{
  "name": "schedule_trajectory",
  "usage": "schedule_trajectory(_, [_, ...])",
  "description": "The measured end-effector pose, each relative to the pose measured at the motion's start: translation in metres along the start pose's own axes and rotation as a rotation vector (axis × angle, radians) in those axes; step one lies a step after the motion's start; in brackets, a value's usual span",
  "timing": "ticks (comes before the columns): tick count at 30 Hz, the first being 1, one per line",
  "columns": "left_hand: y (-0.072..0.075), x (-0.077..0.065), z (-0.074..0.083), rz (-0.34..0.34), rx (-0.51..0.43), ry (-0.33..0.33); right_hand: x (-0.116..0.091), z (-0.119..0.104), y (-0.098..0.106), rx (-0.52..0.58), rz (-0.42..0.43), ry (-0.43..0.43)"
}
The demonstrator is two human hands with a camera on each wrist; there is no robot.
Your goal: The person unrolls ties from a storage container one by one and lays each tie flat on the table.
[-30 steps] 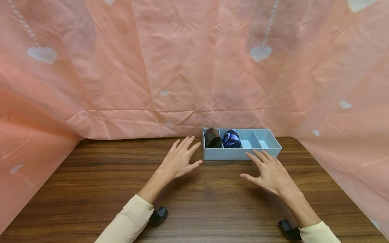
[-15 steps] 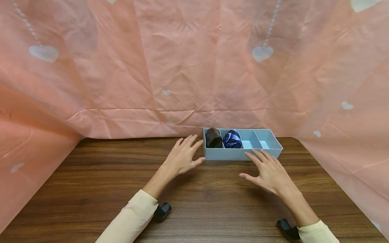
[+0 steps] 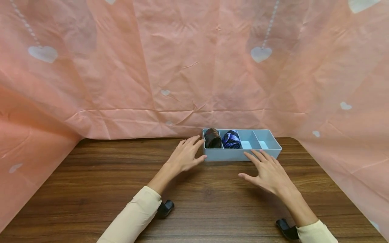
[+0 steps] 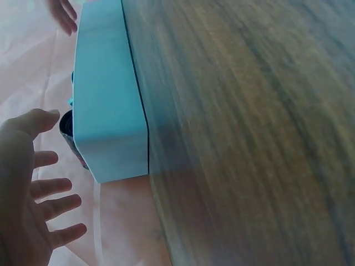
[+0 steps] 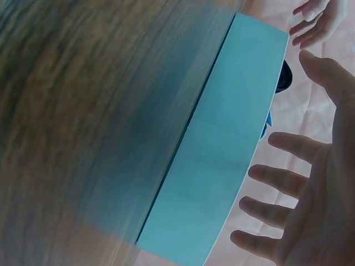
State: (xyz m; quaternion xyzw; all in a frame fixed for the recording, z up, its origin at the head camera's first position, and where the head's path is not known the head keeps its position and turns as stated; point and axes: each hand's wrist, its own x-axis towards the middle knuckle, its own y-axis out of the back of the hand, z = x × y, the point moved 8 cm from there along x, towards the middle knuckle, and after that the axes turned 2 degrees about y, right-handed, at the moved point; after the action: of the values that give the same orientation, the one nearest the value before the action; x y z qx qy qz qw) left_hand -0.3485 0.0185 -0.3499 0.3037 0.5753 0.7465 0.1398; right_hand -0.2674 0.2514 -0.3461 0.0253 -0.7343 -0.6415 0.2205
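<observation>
A light blue box point(image 3: 226, 155) with a row of compartments stands at the back of the table. In its leftmost compartment sits a rolled-up dark brown tie point(image 3: 213, 139), and beside that a rolled-up blue patterned tie point(image 3: 231, 139). My left hand point(image 3: 186, 157) hovers at the box's left end, fingers spread and thumb near the front corner. In the left wrist view its fingers hold nothing, close to the box's end wall point(image 4: 119, 158). Over the front right of the box, my right hand point(image 3: 270, 173) spreads its fingers, fingertips near the front rim, nothing held.
The two right compartments point(image 3: 264, 143) of the box show bare bottoms. A pink curtain point(image 3: 176, 67) with pale hearts hangs behind and at both sides of the brown wooden table point(image 3: 209, 209). Black wrist devices point(image 3: 165, 208) sit at the sleeve cuffs.
My left hand has moved a little to the right, closer to the box's left end. The right hand has barely shifted, and the box and ties stay put.
</observation>
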Motion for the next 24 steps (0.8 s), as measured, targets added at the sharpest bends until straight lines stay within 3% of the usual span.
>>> schedule_trajectory(6, [0.001, 0.005, -0.001, 0.018, -0.05, 0.017, 0.001, 0.0, 0.0, -0.004, -0.004, 0.0])
schedule_trajectory(24, [-0.006, 0.021, 0.003, -0.02, -0.052, 0.025, 0.001, 0.0, -0.001, 0.0, -0.003, 0.001])
